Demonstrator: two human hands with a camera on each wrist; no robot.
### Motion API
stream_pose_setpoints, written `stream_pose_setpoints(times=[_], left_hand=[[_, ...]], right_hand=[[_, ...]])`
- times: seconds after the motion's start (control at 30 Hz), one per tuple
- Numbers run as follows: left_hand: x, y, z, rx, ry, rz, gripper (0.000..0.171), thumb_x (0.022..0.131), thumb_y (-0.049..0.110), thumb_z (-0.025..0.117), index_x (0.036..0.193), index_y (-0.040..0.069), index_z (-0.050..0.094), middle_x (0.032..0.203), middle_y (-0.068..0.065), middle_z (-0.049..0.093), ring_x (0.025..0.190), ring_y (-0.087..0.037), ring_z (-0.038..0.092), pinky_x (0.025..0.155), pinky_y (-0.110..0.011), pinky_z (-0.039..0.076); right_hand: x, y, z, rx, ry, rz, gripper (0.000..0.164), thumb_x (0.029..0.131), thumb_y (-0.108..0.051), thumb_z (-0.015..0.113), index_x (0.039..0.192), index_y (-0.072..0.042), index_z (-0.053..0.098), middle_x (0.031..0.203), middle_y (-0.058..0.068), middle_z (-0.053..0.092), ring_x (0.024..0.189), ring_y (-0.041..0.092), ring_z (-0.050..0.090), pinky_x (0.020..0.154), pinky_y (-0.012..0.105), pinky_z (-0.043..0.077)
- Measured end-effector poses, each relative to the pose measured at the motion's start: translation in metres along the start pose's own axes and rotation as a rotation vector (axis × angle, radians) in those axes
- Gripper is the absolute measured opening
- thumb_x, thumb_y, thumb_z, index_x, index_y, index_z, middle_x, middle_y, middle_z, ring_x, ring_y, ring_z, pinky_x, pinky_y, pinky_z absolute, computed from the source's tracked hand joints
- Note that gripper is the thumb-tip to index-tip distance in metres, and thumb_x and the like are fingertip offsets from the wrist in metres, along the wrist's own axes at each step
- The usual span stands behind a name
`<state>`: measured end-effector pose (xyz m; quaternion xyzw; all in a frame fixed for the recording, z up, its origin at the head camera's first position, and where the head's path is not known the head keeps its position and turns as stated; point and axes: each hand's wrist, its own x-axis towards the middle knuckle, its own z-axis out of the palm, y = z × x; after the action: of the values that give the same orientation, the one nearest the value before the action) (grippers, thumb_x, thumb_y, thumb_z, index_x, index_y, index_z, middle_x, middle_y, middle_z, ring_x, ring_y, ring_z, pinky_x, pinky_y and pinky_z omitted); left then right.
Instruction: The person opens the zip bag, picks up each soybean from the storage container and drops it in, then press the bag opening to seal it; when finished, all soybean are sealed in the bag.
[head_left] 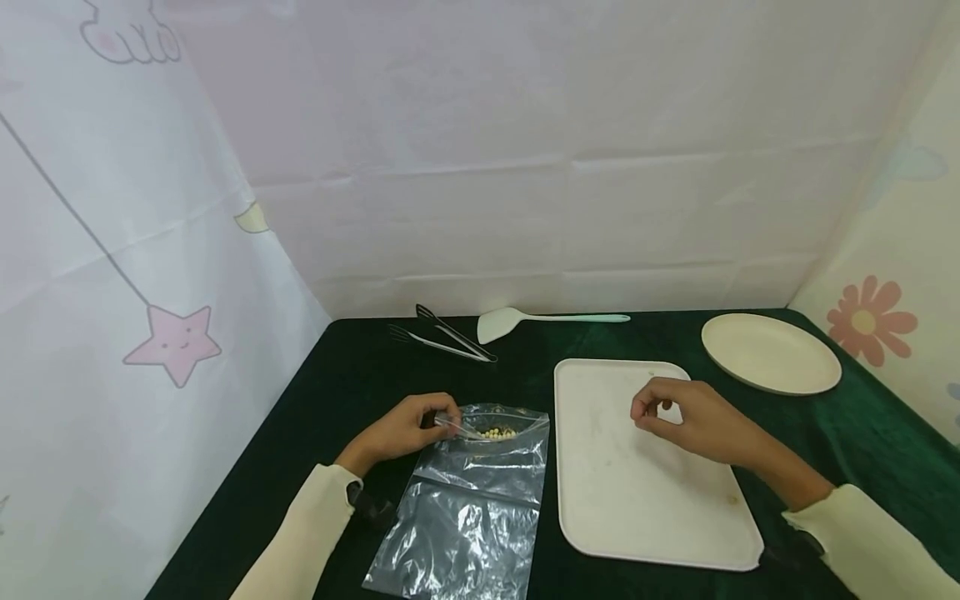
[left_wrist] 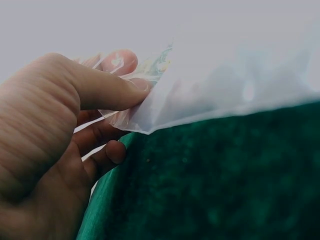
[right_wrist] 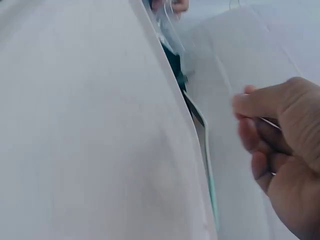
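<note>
A clear zip bag (head_left: 476, 517) lies on the dark green cloth, its mouth parted toward the back. Small yellow grains (head_left: 498, 433) show just inside that mouth. The left hand (head_left: 411, 429) pinches the bag's left edge at the opening; in the left wrist view, thumb and fingers grip the clear plastic (left_wrist: 150, 107). Over the white tray (head_left: 600, 500) hovers the right hand (head_left: 693, 421), fingers curled with thumb and forefinger tips together. The right wrist view shows these fingertips (right_wrist: 243, 106) close up, with no object visible between them.
Metal tongs (head_left: 457, 342) and a white spatula (head_left: 501, 323) with a pale green handle lie along the back edge. A cream oval plate (head_left: 772, 354) sits at the back right. Printed fabric walls (head_left: 450, 208) enclose the table behind and at both sides.
</note>
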<state>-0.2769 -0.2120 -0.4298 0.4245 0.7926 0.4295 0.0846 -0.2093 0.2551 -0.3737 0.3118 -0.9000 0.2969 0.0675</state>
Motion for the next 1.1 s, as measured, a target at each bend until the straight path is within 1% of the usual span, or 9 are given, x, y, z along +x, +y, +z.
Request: stream_pose_setpoints(times=[0.1,0.2,0.33,0.47,0.67,0.8,0.9,1.0,1.1], left_hand=[[-0.001,-0.001,0.0,-0.006,0.005,-0.001,0.011,0.099,0.009,0.063,0.106,0.017,0.066,0.104,-0.001,0.064,0.092,-0.021,0.058,0.083,-0.033,0.05],[-0.001,-0.003,0.0,-0.007,0.007,0.001,0.013,0.099,0.006,0.063,0.107,0.016,0.066,0.104,-0.002,0.063,0.092,-0.021,0.058,0.083,-0.033,0.049],[0.0,-0.002,0.0,-0.005,0.011,-0.003,0.014,0.098,0.005,0.064,0.106,0.016,0.066,0.103,-0.002,0.063,0.091,-0.019,0.058,0.081,-0.033,0.05],[0.001,-0.001,0.0,-0.003,0.009,0.009,0.013,0.098,0.006,0.064,0.106,0.016,0.066,0.102,-0.001,0.064,0.089,-0.018,0.058,0.078,-0.032,0.051],[0.004,0.0,-0.001,0.003,0.011,0.012,0.012,0.098,0.007,0.065,0.105,0.016,0.066,0.102,-0.001,0.065,0.088,-0.017,0.06,0.078,-0.034,0.052],[0.003,0.003,-0.001,0.014,0.006,-0.017,0.012,0.098,0.006,0.064,0.105,0.016,0.066,0.103,0.001,0.064,0.089,-0.017,0.059,0.08,-0.034,0.051],[0.002,0.005,0.001,0.01,0.005,-0.031,0.012,0.098,0.003,0.063,0.105,0.012,0.066,0.102,-0.003,0.064,0.089,-0.02,0.059,0.08,-0.035,0.05],[0.001,0.018,0.001,-0.015,0.004,-0.023,0.012,0.097,-0.003,0.061,0.104,0.006,0.065,0.102,-0.01,0.064,0.089,-0.023,0.059,0.08,-0.034,0.05],[0.001,0.03,0.0,-0.032,0.006,-0.024,0.012,0.096,-0.007,0.06,0.103,0.002,0.064,0.101,-0.014,0.063,0.089,-0.024,0.059,0.08,-0.033,0.05]], right_hand=[[0.012,-0.008,0.01,0.061,0.064,0.036,0.012,0.093,-0.023,0.075,0.098,-0.03,0.066,0.096,-0.018,0.065,0.09,0.006,0.058,0.079,0.035,0.051],[0.025,-0.017,0.019,0.129,0.099,0.086,0.007,0.094,-0.029,0.073,0.099,-0.029,0.068,0.096,-0.016,0.066,0.092,0.009,0.059,0.083,0.035,0.051],[0.044,-0.029,0.033,0.221,0.124,0.118,0.01,0.095,-0.034,0.071,0.102,-0.027,0.068,0.097,-0.012,0.067,0.092,0.012,0.059,0.082,0.033,0.051],[0.063,-0.041,0.046,0.276,0.122,0.115,0.008,0.095,-0.032,0.071,0.101,-0.028,0.067,0.096,-0.011,0.067,0.091,0.012,0.06,0.081,0.035,0.052],[0.083,-0.053,0.063,0.279,0.125,0.076,0.005,0.096,-0.028,0.071,0.099,-0.029,0.067,0.096,-0.013,0.067,0.089,0.01,0.061,0.083,0.037,0.051],[0.09,-0.057,0.074,0.297,0.113,0.077,0.005,0.096,-0.029,0.07,0.099,-0.029,0.067,0.095,-0.013,0.067,0.087,0.01,0.06,0.079,0.035,0.049],[0.092,-0.058,0.079,0.328,0.1,0.072,0.006,0.097,-0.031,0.069,0.101,-0.028,0.068,0.096,-0.012,0.067,0.086,0.011,0.059,0.077,0.035,0.048],[0.091,-0.059,0.08,0.345,0.106,0.071,0.007,0.097,-0.03,0.069,0.103,-0.026,0.068,0.098,-0.012,0.067,0.087,0.012,0.059,0.077,0.036,0.047],[0.089,-0.057,0.076,0.328,0.118,0.081,0.006,0.097,-0.029,0.069,0.103,-0.027,0.067,0.098,-0.013,0.067,0.088,0.012,0.059,0.077,0.036,0.047]])
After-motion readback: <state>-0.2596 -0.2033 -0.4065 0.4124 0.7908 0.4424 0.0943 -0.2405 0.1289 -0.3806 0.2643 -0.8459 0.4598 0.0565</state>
